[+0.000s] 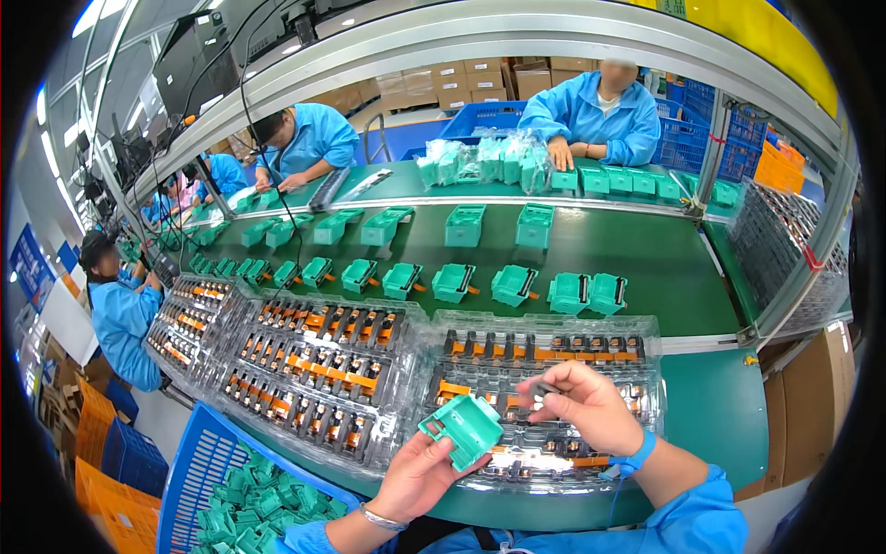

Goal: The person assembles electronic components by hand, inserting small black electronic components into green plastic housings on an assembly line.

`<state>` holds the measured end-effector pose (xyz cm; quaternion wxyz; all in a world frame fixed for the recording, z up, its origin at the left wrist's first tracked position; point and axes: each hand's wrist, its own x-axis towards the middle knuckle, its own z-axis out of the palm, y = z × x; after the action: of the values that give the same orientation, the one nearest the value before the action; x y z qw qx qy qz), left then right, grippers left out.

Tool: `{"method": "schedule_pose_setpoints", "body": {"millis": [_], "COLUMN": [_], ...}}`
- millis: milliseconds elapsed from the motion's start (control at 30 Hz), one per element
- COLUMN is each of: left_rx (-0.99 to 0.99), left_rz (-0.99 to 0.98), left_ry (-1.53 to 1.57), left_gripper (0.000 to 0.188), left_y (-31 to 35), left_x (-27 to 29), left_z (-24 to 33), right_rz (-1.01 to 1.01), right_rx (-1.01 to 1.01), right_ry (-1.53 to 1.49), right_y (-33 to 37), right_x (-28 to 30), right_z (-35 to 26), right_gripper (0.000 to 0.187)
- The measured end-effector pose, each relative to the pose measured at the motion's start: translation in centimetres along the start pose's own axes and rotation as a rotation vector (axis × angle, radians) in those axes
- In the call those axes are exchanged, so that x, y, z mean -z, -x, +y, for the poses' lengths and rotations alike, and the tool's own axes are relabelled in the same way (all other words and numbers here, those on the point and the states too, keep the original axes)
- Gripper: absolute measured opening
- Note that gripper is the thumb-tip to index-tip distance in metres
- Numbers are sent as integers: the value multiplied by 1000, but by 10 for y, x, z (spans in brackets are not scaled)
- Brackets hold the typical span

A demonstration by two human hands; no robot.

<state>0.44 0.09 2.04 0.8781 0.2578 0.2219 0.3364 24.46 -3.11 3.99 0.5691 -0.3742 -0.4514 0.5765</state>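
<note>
My left hand [417, 473] grips a green plastic housing [469, 427], tilted with its hollow side up. To its right, my right hand [591, 406] pinches a small dark part [544, 390] between thumb and fingers; its exact kind is hard to make out. A clear plastic tray [651, 374] lies beneath both hands, holding rows of black parts with orange strips. The two hands are apart, and the dark part does not touch the housing. A blue band circles my right wrist, a metal bracelet my left.
More clear trays [406, 346] stretch leftward. A blue basket [198, 434] of green housings stands at lower left. Across the green conveyor [637, 245] sit rows of green housings [452, 282], some fitted with black parts. A metal frame post [808, 231] rises at right; co-workers sit beyond.
</note>
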Motion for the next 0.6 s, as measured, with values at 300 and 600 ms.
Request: {"method": "schedule_pose_setpoints", "body": {"millis": [300,600], "left_rx": [72,-88], "left_rz": [-14,15], "left_ry": [-713,-333], "left_gripper": [52,57], "left_y": [-5,-13], "left_x": [6,-8], "left_z": [3,-13], "right_rz": [-601,9], "right_rx": [-61,-292], "right_ry": [23,-476], "right_y": [-8,3], "right_x": [-11,-13], "right_z": [11,32], "right_gripper": [13,21]}}
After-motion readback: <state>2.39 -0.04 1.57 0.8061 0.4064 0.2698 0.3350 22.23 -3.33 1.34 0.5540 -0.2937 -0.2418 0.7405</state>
